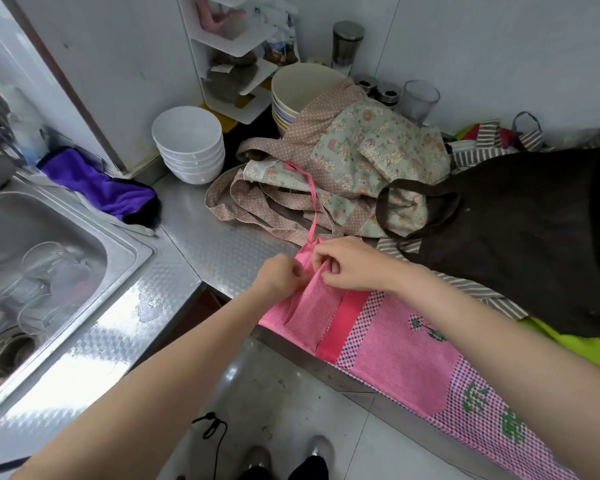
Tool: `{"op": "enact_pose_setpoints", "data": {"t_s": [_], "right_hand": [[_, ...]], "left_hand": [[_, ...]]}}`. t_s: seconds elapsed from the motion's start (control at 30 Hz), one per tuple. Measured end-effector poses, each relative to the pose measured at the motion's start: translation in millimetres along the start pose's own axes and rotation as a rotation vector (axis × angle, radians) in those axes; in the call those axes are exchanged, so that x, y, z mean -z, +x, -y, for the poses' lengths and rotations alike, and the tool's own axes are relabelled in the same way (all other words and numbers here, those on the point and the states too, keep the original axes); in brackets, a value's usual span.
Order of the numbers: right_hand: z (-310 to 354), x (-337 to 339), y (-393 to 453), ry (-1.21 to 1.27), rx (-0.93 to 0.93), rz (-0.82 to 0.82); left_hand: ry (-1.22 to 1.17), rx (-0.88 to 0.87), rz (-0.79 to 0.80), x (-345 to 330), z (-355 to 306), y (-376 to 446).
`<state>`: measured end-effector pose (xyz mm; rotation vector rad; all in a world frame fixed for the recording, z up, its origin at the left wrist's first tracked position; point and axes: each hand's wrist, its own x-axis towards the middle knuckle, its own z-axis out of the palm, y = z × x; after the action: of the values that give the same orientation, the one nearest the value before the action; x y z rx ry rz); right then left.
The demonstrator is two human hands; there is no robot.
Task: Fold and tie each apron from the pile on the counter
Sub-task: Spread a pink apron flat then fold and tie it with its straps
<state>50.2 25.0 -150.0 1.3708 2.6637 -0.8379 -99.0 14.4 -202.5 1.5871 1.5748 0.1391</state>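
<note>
Both hands, left hand (pixel 280 276) and right hand (pixel 347 263), pinch pink apron (pixel 395 348) top edge.

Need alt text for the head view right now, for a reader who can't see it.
Both hands, left hand and right hand, pinch the top edge of a pink apron lying along the steel counter. Behind it lie a floral apron and a dark brown apron.
</note>
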Motion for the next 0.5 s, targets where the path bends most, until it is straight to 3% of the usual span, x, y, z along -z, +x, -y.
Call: {"op": "enact_pose_setpoints", "data": {"t_s": [0.1, 0.23, 0.4, 0.5], "right_hand": [[-2, -2, 11, -0.142, 0.023, 0.153], [-1, -6, 29, -0.243, 0.028, 0.327], [12, -4, 52, -0.224, -0.174, 0.568], [17, -5, 58, -0.160, -0.270, 0.660]], "left_hand": [[0.118, -0.095, -0.095, -4, -7, -1], [0.095, -0.103, -0.007, 2, 7, -6], [0.029, -0.170, 0.092, 12, 26, -25], [-0.135, -0.111, 0.184, 10, 30, -33]]}}
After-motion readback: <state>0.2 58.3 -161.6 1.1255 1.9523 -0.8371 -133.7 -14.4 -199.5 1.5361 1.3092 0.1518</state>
